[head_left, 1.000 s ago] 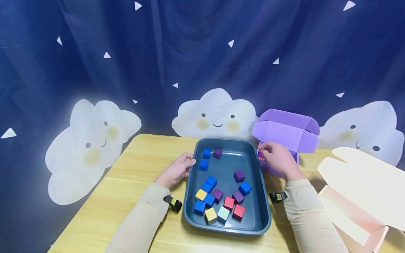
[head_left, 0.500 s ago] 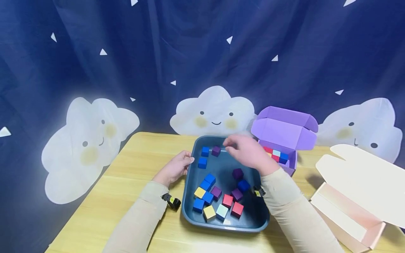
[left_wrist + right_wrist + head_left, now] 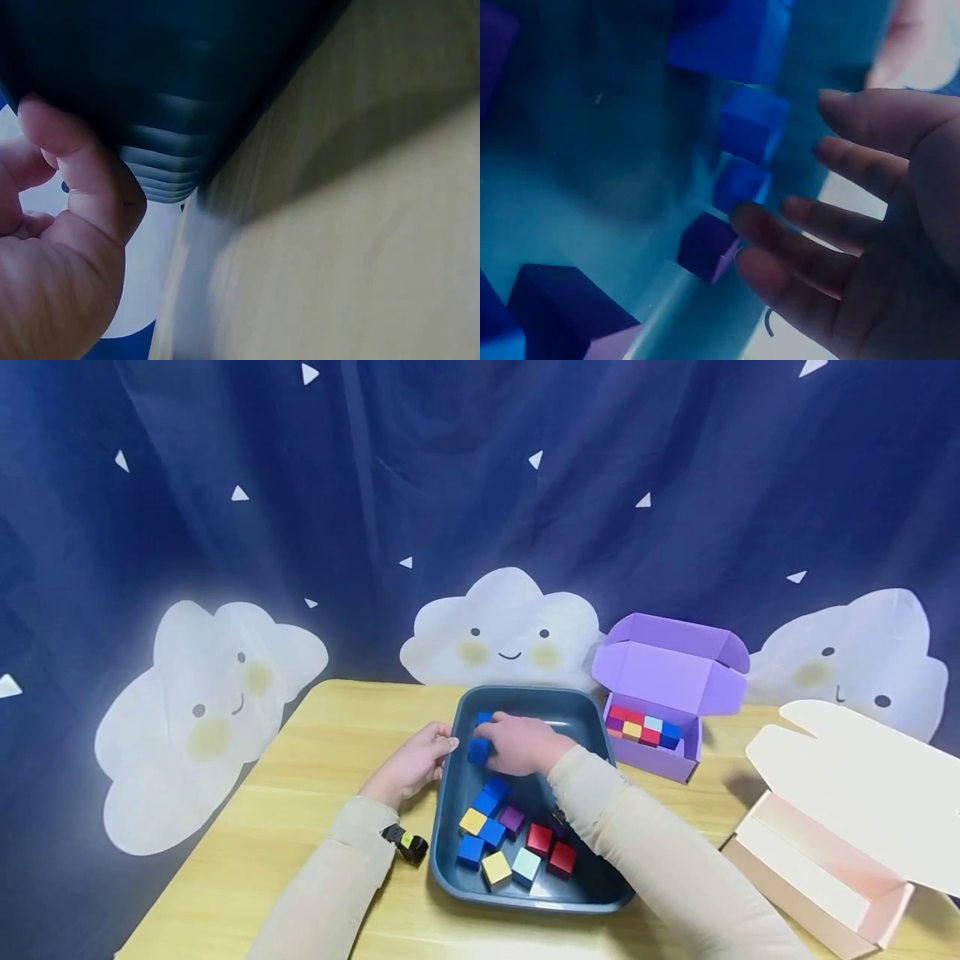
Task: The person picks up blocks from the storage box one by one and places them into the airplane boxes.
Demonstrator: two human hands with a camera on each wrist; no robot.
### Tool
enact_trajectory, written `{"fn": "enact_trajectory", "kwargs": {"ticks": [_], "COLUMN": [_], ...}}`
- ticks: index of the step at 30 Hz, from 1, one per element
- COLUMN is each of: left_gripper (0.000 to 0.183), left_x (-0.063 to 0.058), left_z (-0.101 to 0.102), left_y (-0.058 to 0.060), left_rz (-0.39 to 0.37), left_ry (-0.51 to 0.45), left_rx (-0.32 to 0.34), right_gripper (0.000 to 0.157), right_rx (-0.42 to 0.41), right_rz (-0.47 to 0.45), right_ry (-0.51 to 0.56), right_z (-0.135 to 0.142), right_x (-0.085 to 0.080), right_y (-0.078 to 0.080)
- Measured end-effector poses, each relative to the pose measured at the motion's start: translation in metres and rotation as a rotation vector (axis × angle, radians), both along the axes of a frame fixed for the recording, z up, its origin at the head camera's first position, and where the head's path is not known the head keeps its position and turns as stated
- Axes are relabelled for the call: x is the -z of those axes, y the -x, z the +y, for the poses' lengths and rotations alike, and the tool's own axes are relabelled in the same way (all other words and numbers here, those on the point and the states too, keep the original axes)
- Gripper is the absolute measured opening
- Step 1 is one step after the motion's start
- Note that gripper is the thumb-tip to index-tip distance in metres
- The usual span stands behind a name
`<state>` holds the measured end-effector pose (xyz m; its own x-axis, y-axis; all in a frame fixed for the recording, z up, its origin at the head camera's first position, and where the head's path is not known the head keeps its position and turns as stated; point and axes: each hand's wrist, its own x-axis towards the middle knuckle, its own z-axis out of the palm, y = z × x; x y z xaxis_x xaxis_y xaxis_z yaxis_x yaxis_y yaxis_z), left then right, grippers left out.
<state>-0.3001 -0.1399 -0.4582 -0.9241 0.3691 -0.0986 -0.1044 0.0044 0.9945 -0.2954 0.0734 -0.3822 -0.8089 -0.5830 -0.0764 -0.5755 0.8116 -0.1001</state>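
A dark blue-grey tray lies on the table, holding several blue, purple, red, yellow and pale cubes. My left hand grips its left rim; the left wrist view shows the thumb and fingers at the tray's edge. Over the tray's far left part is my right hand, beside a blue cube. In the right wrist view its fingers are extended, holding nothing, their tips close to a purple cube and a blue cube. In the head view that purple cube is hidden by the hand.
A purple box with its lid up stands right behind the tray, with several coloured cubes inside. A pale pink box, lid also raised, stands at the right on the wooden table. Behind hangs a dark blue curtain.
My right hand has moved left from the purple box, across the tray, to the cubes at its far left. Cubes inside the purple box have come into view. The left hand stays on the rim.
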Motion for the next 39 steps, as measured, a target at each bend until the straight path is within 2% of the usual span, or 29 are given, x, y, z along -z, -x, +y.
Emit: {"fn": "enact_trajectory", "kwargs": {"ticks": [7,16,22,26,30,35,39], "left_gripper": [0.010,0.013,0.014,0.014,0.014,0.014,0.014], "left_x": [0.005,0.006,0.006,0.006,0.006,0.004,0.002], "left_z": [0.002,0.002,0.003,0.003,0.002,0.002,0.001], "left_y": [-0.007,-0.007,-0.007,-0.005,-0.003,-0.003,-0.002], "left_rz": [-0.010,0.003,0.000,-0.002,-0.006,-0.006,-0.004], "left_ry": [-0.011,0.002,-0.007,-0.005,0.011,0.025,0.027], "left_rx": [-0.017,-0.024,-0.020,-0.020,-0.038,-0.036,-0.032], "right_gripper": [0.052,0.026,0.018,0.021,0.027,0.029,0.026], "right_rx": [-0.024,-0.004,-0.028,-0.054,-0.058,-0.035,-0.017], "right_rz": [-0.096,-0.083,-0.091,-0.079,-0.049,-0.016,0.017], "right_ry": [-0.096,-0.045,-0.037,-0.032,-0.009,0.020,0.093], "right_z": [-0.013,-0.007,0.001,0.009,0.027,0.067,0.105], "right_x": [0.012,0.020,0.018,0.006,-0.016,-0.044,-0.058], "right_y": [-0.001,0.004,0.004,0.005,0.008,0.016,0.025]}}
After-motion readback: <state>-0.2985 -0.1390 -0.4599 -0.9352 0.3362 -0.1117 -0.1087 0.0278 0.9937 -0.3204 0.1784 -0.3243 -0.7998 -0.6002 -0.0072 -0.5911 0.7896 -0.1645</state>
